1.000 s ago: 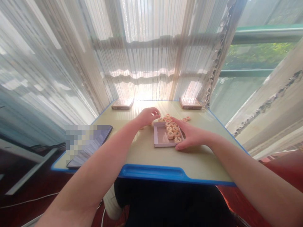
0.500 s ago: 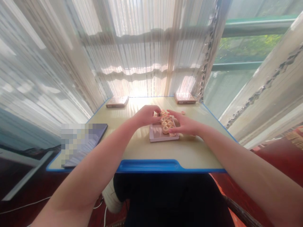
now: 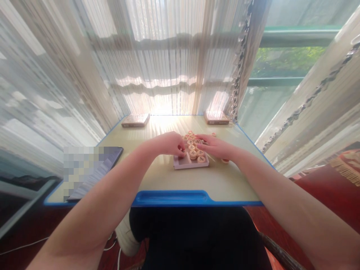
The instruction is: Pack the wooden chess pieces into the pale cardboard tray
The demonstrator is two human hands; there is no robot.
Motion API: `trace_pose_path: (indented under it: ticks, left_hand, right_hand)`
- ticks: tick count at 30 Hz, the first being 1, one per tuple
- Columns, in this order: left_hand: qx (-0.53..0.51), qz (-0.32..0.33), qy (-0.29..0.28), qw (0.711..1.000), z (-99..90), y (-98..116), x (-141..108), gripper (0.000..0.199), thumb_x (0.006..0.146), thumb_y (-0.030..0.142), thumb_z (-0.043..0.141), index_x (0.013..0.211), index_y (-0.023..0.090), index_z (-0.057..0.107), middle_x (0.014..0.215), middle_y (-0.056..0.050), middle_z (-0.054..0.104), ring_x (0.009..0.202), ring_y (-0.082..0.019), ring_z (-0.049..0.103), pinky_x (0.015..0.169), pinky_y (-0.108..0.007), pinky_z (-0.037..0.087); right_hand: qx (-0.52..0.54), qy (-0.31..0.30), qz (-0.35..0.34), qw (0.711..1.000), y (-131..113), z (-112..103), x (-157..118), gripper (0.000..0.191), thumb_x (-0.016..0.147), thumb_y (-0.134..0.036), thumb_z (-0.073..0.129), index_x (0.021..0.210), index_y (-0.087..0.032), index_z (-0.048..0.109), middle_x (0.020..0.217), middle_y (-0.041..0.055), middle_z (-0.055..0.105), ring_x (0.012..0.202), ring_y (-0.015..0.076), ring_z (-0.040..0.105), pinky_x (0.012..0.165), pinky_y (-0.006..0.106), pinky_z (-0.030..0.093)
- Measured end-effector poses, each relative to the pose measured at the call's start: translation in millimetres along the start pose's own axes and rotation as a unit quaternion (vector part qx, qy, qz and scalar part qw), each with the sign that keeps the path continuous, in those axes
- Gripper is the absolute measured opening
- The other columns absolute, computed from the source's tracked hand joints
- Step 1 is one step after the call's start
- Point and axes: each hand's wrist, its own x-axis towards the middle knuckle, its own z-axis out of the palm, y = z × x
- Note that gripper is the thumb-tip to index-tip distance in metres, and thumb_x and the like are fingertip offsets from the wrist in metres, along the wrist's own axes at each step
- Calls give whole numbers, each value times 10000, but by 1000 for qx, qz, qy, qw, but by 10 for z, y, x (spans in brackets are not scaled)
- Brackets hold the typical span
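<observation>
The left hand (image 3: 174, 144) has its fingers close together, pinching a small round piece (image 3: 183, 153) in the left part of the shallow box (image 3: 182, 165). The right hand (image 3: 216, 146) is part open over the box's right side, and I can't tell if it touches the round pieces with black signs (image 3: 192, 154) there. The box sits on the pale table (image 3: 160, 178), with a little heap of pieces (image 3: 190, 133) just behind it.
</observation>
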Motion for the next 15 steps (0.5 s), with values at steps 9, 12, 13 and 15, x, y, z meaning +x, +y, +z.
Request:
trace_pose_path:
  ticks: [9, 12, 13, 15]
  left_hand:
    - [-3, -6, 5, 1000, -7, 86, -44, 253, 661, 364, 596, 834, 223, 716, 753, 15, 690, 634, -127, 565, 583, -234, 377]
    - [-4, -9, -23, 1000, -10, 73, -47, 273, 651, 405, 618, 829, 219, 708, 756, 18, 688, 639, -126, 566, 571, -232, 376]
    - [-3, -11, -30, 999, -11, 73, -47, 276, 649, 419, 624, 816, 216, 707, 751, 18, 686, 638, -126, 566, 569, -233, 376]
    - [-9, -5, -44, 999, -16, 81, -45, 274, 653, 430, 629, 802, 214, 708, 758, 19, 688, 648, -125, 571, 572, -231, 379]
  right_hand:
    - [50, -12, -10, 999, 49, -5, 8, 906, 776, -636, 533, 1496, -304, 93, 1429, 84, 425, 1280, 261, 418, 1052, 456, 347]
    - [50, -9, -9, 999, 36, 3, 15, 878, 783, -645, 510, 1494, -309, 119, 1418, 71, 442, 1265, 260, 433, 1054, 453, 345]
    - [55, -7, -8, 998, 28, 5, 17, 860, 795, -649, 486, 1494, -307, 122, 1414, 69, 447, 1258, 257, 442, 1053, 449, 347]
    - [67, -1, -3, 998, 9, 4, 21, 815, 823, -653, 426, 1495, -301, 128, 1404, 70, 462, 1248, 253, 458, 1058, 451, 341]
